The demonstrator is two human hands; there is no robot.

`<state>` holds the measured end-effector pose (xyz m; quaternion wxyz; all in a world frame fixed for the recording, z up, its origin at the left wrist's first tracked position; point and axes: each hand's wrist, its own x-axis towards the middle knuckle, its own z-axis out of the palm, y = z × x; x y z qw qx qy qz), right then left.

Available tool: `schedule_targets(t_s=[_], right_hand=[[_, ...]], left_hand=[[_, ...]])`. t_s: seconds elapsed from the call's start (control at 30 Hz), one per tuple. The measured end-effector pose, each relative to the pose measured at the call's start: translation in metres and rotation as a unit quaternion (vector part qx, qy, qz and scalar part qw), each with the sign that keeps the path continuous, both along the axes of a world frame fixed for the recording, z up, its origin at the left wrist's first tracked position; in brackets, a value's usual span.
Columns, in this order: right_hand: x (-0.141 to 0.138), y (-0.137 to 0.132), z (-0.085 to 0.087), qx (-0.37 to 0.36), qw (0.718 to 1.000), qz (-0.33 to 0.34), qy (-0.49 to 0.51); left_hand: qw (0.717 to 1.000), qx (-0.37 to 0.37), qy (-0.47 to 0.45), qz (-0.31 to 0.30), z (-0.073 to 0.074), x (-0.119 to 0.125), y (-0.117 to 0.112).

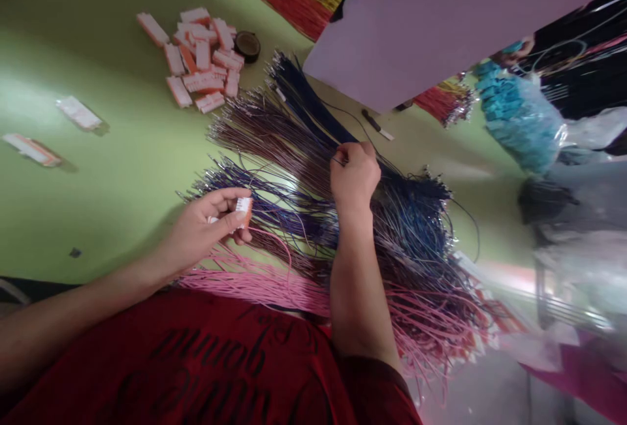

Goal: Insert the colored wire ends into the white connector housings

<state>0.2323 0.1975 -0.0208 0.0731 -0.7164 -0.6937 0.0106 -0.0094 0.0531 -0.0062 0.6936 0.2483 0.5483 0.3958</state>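
My left hand grips a small white and orange connector housing between thumb and fingers. A pink wire runs out from the housing and curves down to the right. My right hand is closed in a pinch over the bundle of dark blue wires, with a thin dark wire at its fingertips, partly hidden. Beneath and between both hands lie brown wires and purple-blue wires. Pink wires stretch along the table edge by my body.
Several white and orange connector housings are heaped at the upper left beside a roll of dark tape. Two more lie farther left. A small knife rests beyond my right hand. A pinkish panel and a bag of blue parts stand right.
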Motion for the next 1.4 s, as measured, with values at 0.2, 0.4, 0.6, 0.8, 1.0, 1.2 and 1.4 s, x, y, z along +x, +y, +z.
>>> schedule_targets(t_s=[0.2, 0.4, 0.6, 0.8, 1.0, 1.2, 1.4], right_hand=[[-0.009, 0.003, -0.001, -0.044, 0.999, 0.012, -0.007], [0.018, -0.006, 0.019, 0.071, 0.992, -0.042, 0.093], [0.047, -0.036, 0.071, 0.091, 0.983, -0.081, 0.14], [-0.014, -0.089, 0.085, 0.01, 0.928, 0.149, 0.343], [-0.049, -0.115, 0.037, -0.17, 0.878, 0.133, 0.427], [-0.042, -0.116, 0.029, -0.146, 0.906, 0.108, 0.382], [-0.047, -0.121, 0.038, -0.113, 0.932, 0.161, 0.305]], left_hand=[[1.0, 0.004, -0.003, 0.012, -0.001, 0.003, 0.001], [1.0, 0.014, 0.001, 0.004, -0.005, 0.001, 0.0], [1.0, 0.021, 0.004, 0.0, -0.006, 0.0, 0.0], [0.999, 0.039, 0.023, -0.004, -0.008, 0.003, -0.001], [0.999, 0.042, 0.02, -0.02, -0.007, 0.002, -0.002], [0.998, 0.035, 0.015, -0.04, -0.005, 0.0, 0.001], [0.999, 0.027, -0.017, -0.039, -0.008, -0.002, -0.001]])
